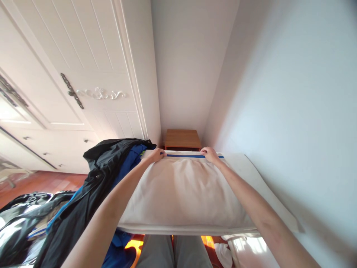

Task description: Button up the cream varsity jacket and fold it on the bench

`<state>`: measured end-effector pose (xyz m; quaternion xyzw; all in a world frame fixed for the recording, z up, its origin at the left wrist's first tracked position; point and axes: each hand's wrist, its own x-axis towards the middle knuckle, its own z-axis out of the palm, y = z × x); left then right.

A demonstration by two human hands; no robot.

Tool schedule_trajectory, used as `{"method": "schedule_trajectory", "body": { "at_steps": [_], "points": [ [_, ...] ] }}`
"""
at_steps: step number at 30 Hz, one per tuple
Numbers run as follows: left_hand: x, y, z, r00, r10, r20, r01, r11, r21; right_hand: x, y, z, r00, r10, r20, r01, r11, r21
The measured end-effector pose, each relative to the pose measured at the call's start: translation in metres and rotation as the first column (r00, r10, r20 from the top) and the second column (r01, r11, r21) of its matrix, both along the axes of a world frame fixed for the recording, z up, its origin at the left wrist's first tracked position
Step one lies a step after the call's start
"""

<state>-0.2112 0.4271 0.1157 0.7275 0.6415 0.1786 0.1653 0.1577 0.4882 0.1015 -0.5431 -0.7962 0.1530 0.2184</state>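
In front of me lies a bulging cream-white bag, plump like a pillow, with a straight blue strip along its far edge. My left hand pinches that edge at the left end of the strip. Towards the strip's right end, my right hand has its fingers closed on the same edge. Both arms reach forward over the sides of the bag. I cannot make out what fills it, and the fingertips are partly hidden.
Dark jackets and blue clothes are heaped at the left. A white wardrobe stands behind them. Beyond the bag is a brown wooden cabinet. A pale wall runs along the right, beside a white board-like surface.
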Motion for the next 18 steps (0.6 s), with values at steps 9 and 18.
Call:
{"method": "schedule_trajectory", "body": {
  "at_steps": [9,18],
  "points": [
    [0.016,0.008,-0.017,0.983,0.175,0.049,-0.179,0.98,0.09,-0.011,0.018,-0.024,0.996,-0.091,0.0,0.091,0.992,-0.09],
    [0.016,0.012,-0.03,0.934,0.347,0.087,-0.351,0.935,0.044,-0.012,0.025,-0.033,0.981,-0.161,0.112,0.175,0.975,-0.137]
  ]
}}
